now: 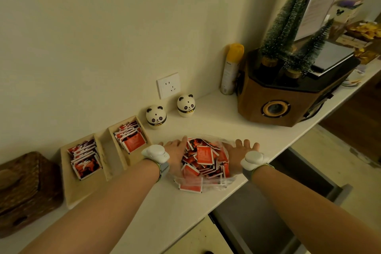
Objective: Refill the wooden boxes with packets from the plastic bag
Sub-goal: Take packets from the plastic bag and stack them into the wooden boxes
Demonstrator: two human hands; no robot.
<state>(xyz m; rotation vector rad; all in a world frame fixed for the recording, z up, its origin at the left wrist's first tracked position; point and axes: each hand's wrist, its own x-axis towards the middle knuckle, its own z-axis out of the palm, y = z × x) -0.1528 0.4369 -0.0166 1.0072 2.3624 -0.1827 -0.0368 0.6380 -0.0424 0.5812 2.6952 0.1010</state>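
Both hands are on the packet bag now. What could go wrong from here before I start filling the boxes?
1. The plastic bag lies close to the counter's front edge, above an open drawer; loose packets already spilling from its mouth could slide off.
2. The left hand and right hand lie flat on the pile, gripping nothing, so pressing may scatter packets.
3. The nearer wooden box sits beside the left forearm and could get nudged.

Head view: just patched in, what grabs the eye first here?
The heap of red packets in the clear plastic bag mid-counter, with the left hand and right hand flat on either side. To its left stand two wooden boxes, each partly filled; two panda figurines stand by the wall.
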